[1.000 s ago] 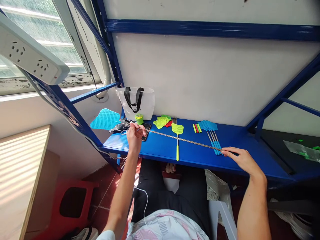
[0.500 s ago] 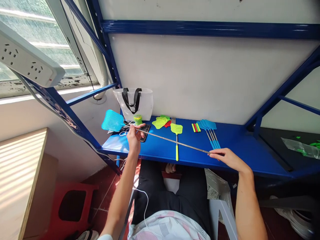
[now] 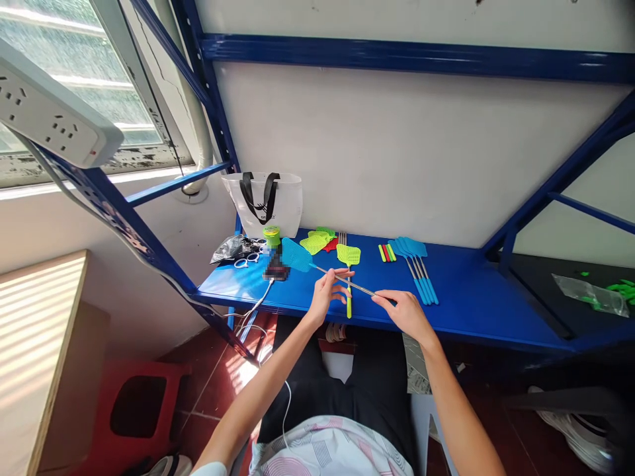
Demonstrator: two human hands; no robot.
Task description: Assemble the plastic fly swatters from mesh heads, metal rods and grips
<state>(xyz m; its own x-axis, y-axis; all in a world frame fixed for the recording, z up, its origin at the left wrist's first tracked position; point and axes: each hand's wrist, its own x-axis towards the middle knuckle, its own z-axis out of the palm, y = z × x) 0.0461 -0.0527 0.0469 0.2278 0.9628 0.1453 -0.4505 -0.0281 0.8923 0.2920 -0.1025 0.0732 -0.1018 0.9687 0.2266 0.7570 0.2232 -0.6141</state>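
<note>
Between my two hands is a blue fly swatter (image 3: 297,255) with a thin metal telescopic rod, held slantwise above the shelf. My left hand (image 3: 325,295) pinches the rod below the blue head, its other fingers loosely spread. My right hand (image 3: 404,311) is closed round the handle end, mostly covering it. Beneath the rod lies a yellow-green fly swatter (image 3: 349,255), partly hidden by my left fingers. Right of it, several blue fly swatters (image 3: 415,248) lie together with their rods retracted. Small coloured sticks (image 3: 387,253) lie between these.
The blue shelf (image 3: 471,284) carries more yellow-green swatters (image 3: 313,242), a green-lidded container (image 3: 272,237), scissors (image 3: 241,263), a blurred dark object (image 3: 276,266) with a white cable, and a white bag (image 3: 290,205). A blue frame bar (image 3: 397,58) crosses above; a power strip (image 3: 59,112) hangs left.
The swatter's rod has become much shorter. My left hand and the blue head have moved right, and my right hand has come slightly left, so my hands are closer together.
</note>
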